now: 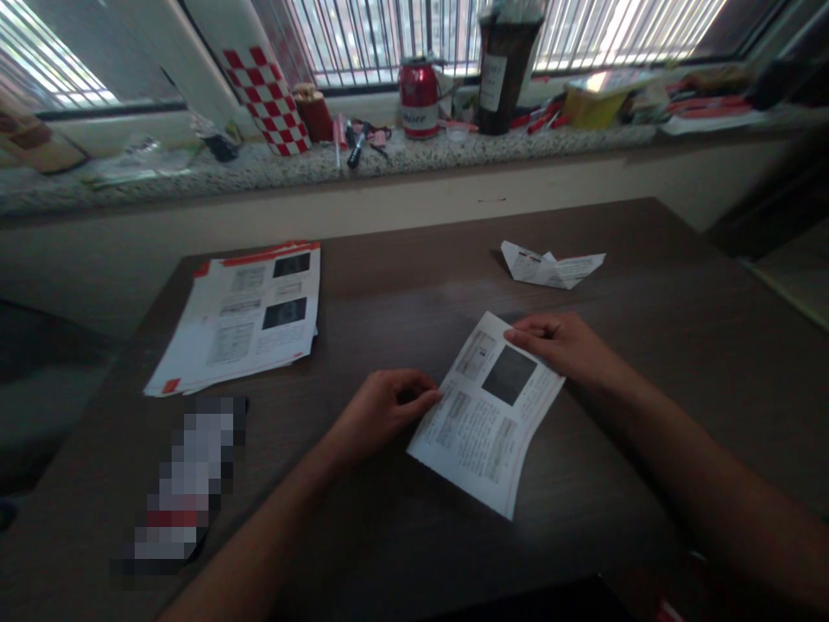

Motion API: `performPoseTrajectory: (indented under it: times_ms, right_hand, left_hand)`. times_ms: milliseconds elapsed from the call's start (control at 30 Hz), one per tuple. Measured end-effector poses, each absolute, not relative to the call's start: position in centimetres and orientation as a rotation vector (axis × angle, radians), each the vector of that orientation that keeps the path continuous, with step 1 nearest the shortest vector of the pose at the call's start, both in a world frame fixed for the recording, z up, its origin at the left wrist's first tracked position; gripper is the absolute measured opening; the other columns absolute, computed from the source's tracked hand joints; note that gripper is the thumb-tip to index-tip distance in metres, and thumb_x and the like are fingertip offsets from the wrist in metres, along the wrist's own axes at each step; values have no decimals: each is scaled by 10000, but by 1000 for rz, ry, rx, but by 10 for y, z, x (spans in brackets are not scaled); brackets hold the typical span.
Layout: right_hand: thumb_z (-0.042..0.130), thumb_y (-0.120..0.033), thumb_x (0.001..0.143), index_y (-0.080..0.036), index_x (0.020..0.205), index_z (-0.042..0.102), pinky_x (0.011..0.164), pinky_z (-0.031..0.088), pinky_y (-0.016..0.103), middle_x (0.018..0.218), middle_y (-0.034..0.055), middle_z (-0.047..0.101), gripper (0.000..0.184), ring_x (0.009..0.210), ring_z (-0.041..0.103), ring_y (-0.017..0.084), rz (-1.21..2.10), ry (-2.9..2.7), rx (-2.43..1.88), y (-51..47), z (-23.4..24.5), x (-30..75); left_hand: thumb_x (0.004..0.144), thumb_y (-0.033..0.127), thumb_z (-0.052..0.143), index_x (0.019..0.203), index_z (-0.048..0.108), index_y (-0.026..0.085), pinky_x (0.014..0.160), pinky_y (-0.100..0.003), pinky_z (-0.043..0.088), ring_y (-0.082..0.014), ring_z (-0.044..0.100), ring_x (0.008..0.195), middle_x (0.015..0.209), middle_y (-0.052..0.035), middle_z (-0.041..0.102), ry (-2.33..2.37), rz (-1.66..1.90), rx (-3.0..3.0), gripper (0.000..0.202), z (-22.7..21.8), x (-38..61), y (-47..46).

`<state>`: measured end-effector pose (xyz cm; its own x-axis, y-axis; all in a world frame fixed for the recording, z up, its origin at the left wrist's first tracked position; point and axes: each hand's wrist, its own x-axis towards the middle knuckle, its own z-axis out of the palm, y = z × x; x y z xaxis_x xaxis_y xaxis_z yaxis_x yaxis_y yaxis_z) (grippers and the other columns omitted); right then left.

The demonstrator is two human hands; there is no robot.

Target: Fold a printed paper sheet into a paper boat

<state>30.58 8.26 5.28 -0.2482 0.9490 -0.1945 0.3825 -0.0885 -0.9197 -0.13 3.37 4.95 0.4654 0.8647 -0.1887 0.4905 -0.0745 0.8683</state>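
A printed sheet of paper (479,423), with text and a dark picture on it, is held at a slant above the brown table. My right hand (560,345) pinches its upper right edge between thumb and fingers. At the sheet's left edge, my left hand (389,406) has thumb and fingertips closed on the paper. Beyond the sheet, a folded paper boat (550,269) lies on the table. To the left is a stack of printed sheets (259,320) with red corners.
A blurred-out phone-like object (187,484) lies at the table's (389,285) left front. On the granite windowsill (376,164) stand a red can (418,99), a dark drink cup (509,73), a red-and-white checkered container (268,104), a yellow box (589,104) and small clutter.
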Motion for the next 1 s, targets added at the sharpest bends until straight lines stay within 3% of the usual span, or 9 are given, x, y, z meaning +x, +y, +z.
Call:
performPoseTrajectory:
  times_ms: [233, 433, 533, 667, 767, 900, 1000]
  right_hand:
    - [747, -563, 859, -191, 879, 785, 426, 391, 266, 654, 37, 716, 374, 491, 584, 150, 1300, -1488, -1557, 84, 50, 309]
    - [712, -570, 890, -187, 904, 779, 458, 429, 273, 683, 48, 726, 389, 524, 608, 159, 1271, -1547, -1538, 86, 41, 312]
    - [665, -552, 929, -188, 893, 768, 535, 450, 295, 756, 61, 748, 380, 617, 640, 184, 1073, -1753, -1506, 88, 34, 311]
    - [603, -459, 989, -197, 916, 750, 649, 448, 329, 812, 62, 736, 309, 704, 645, 207, 676, -2025, -1520, 88, 26, 305]
    - [621, -368, 983, -192, 1083, 730, 734, 485, 361, 921, 90, 720, 230, 811, 652, 246, 455, -2169, -1497, 88, 22, 302]
    - [590, -325, 1005, -152, 1307, 659, 924, 530, 474, 1204, 184, 685, 355, 1093, 645, 343, 199, -2283, -1440, 85, 20, 296]
    - [499, -363, 1067, -202, 1521, 516, 1124, 466, 524, 1484, 169, 591, 482, 1356, 559, 338, 218, -2431, -1247, 80, 19, 286]
  left_hand:
    - [1010, 421, 605, 944, 770, 236, 712, -301, 509, -201, 730, 808, 911, -25, 796, 1264, 465, 1817, 257, 48, -4, 36]
    - [1014, 452, 597, 921, 771, 242, 671, -295, 512, -200, 733, 752, 852, -20, 793, 1352, 489, 1827, 288, 47, -13, 39]
    - [1043, 411, 553, 978, 758, 235, 692, -305, 518, -204, 719, 763, 869, -37, 776, 1460, 527, 1968, 278, 43, -17, 41]
    - [1046, 277, 523, 1120, 736, 213, 899, -402, 552, -274, 697, 1032, 1131, -108, 732, 1545, 528, 2268, 235, 35, -16, 41]
    - [1054, 221, 494, 1323, 668, 208, 1071, -494, 507, -316, 617, 1270, 1415, -137, 631, 1511, 526, 2387, 320, 29, -12, 38]
    - [1091, 246, 444, 1564, 469, 203, 1230, -495, 375, -292, 415, 1516, 1656, -113, 432, 1258, 444, 2491, 475, 20, -3, 31]
    - [1110, 312, 425, 1629, 369, 178, 1285, -489, 278, -268, 300, 1581, 1692, -118, 364, 1182, 356, 2533, 539, 13, 4, 28]
